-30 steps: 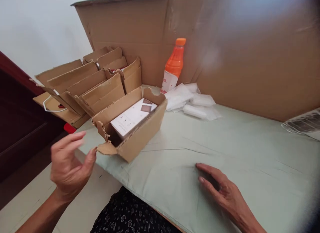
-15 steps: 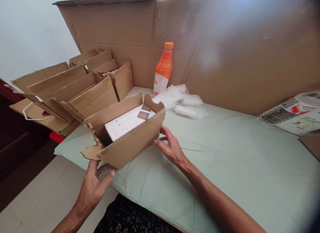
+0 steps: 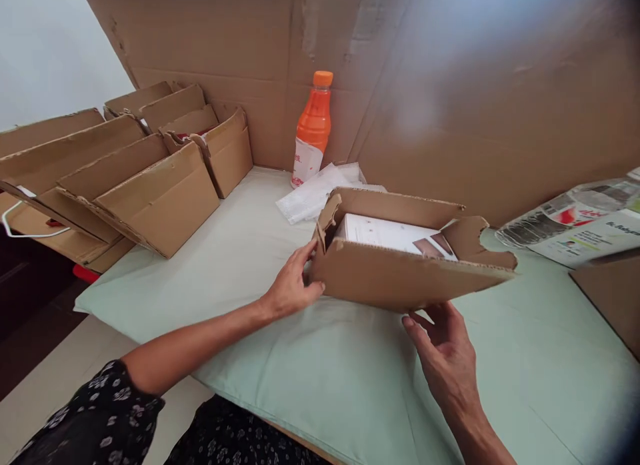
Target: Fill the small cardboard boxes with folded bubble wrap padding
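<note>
An open-topped cardboard box (image 3: 400, 278), with a smaller white printed box (image 3: 380, 230) lying inside, is between my two hands. My left hand (image 3: 293, 282) grips its left end, thumb on the near side and fingers round the corner. From below, my right hand (image 3: 445, 345) holds the bottom near edge toward the right end; some of its fingers are hidden under the box. The box sits at a slant over the pale green cloth, its right end appearing raised. Behind it, flat translucent white packets (image 3: 315, 192) are partly covered.
An orange-capped bottle (image 3: 313, 128) stands against the tall cardboard panel (image 3: 450, 105). Several open cardboard boxes (image 3: 165, 198) are grouped at the left edge. A clear plastic bottle (image 3: 575, 215), lying on its side, and another cardboard piece (image 3: 610, 292) are at the right. Pale green cloth (image 3: 320, 365) covers the table.
Both hands have carried the cardboard box from beside the grouped boxes to the right, turning it so its right end now points rightward. The view has shifted slightly too.
</note>
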`<action>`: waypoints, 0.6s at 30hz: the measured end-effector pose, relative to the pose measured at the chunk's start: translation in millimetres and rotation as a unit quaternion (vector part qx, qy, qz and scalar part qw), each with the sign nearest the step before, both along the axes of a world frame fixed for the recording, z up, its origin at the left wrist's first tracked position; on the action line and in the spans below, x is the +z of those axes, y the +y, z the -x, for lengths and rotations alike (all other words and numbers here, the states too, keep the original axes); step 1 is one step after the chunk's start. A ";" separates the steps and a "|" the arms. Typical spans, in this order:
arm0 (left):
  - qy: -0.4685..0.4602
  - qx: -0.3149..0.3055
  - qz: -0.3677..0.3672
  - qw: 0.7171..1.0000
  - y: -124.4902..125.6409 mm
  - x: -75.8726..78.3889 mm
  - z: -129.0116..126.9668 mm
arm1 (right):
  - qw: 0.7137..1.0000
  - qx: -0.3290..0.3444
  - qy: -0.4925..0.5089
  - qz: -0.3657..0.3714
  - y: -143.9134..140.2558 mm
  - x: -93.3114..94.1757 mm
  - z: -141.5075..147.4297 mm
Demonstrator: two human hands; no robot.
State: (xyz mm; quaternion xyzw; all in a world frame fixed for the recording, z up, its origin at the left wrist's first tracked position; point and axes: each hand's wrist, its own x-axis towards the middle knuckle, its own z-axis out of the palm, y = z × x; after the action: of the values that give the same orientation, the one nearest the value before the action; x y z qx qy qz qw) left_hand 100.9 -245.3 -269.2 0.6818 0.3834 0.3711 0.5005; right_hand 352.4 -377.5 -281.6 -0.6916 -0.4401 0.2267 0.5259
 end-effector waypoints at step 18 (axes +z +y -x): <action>0.223 0.072 -0.199 0.952 88.8 -22.5 2.1 | 0.995 0.073 0.026 -0.057 51.0 -33.5 -27.8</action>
State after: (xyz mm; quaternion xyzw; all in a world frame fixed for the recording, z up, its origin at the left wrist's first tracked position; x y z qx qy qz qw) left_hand 98.8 -156.6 -291.8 0.8034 0.4516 0.3137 0.2284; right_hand 380.2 -326.5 -315.1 -0.6200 -0.4881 0.2570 0.5580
